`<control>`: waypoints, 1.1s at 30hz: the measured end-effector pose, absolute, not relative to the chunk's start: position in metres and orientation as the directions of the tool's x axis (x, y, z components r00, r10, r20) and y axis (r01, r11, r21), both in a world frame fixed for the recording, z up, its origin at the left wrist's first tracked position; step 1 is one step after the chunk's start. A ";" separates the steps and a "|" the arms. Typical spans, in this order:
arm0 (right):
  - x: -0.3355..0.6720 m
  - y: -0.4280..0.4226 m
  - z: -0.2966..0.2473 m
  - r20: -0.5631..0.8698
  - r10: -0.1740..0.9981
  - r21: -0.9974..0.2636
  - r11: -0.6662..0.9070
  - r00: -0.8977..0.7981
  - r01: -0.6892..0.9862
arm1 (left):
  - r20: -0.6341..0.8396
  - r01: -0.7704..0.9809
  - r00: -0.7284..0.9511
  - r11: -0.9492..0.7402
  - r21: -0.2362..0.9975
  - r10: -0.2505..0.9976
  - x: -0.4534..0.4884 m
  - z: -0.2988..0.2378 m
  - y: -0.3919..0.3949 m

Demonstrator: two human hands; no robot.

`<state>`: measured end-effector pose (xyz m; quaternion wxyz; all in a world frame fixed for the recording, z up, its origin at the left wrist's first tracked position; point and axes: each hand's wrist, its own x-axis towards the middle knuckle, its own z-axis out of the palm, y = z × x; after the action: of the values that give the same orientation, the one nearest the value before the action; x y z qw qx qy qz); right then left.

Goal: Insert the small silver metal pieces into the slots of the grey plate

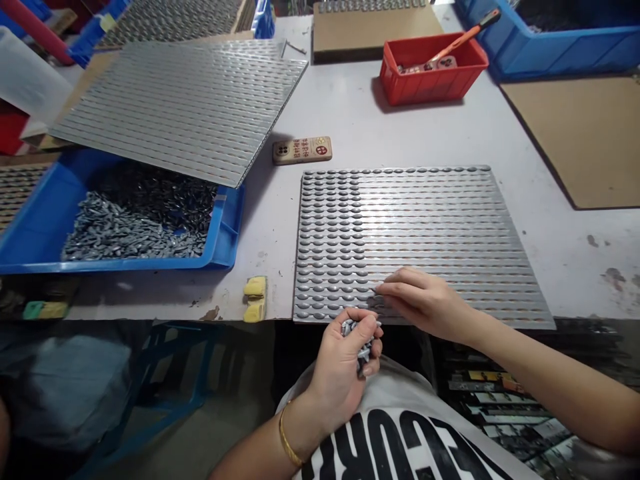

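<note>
A grey ridged tray (450, 220) lies on the white table in front of me, its left columns filled with small oval metal pieces (340, 227). My left hand (345, 373) is below the table's near edge, closed round a handful of the same grey metal pieces (361, 331). My right hand (425, 300) rests on the tray's near edge with thumb and fingers pinched together at a row, holding something too small to make out.
A blue bin (223, 240) of loose metal pieces sits at left, partly covered by another ridged tray (185, 100). A small printed box (302, 149), a red bin (430, 73) with an orange-handled tool, cardboard sheets (585, 133) and a blue bin (550, 47) lie behind.
</note>
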<state>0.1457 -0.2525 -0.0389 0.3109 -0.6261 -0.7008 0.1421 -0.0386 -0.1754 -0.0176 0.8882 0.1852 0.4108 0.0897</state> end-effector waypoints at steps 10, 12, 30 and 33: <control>0.119 -0.264 -0.009 0.455 0.877 -0.427 0.368 -0.155 0.826 | -0.698 0.028 0.642 0.901 0.433 0.316 -0.029 -0.017 -0.177; 0.120 -0.264 -0.007 0.436 0.877 -0.381 0.385 -0.204 0.841 | -0.705 0.047 0.641 0.902 0.430 0.302 -0.028 -0.018 -0.177; 0.155 -0.240 -0.062 0.262 0.964 -0.401 0.144 -0.037 0.905 | -0.728 0.035 0.641 0.938 0.344 0.243 -0.033 -0.015 -0.169; 0.156 -0.239 -0.059 0.224 0.973 -0.377 0.139 -0.055 0.916 | -0.721 0.017 0.643 0.937 0.349 0.257 -0.032 -0.015 -0.168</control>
<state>0.1556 -0.2395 -0.0590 0.2149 -0.6529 -0.7232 0.0665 -0.0320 -0.1676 -0.0152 0.8914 0.1643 0.4170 0.0673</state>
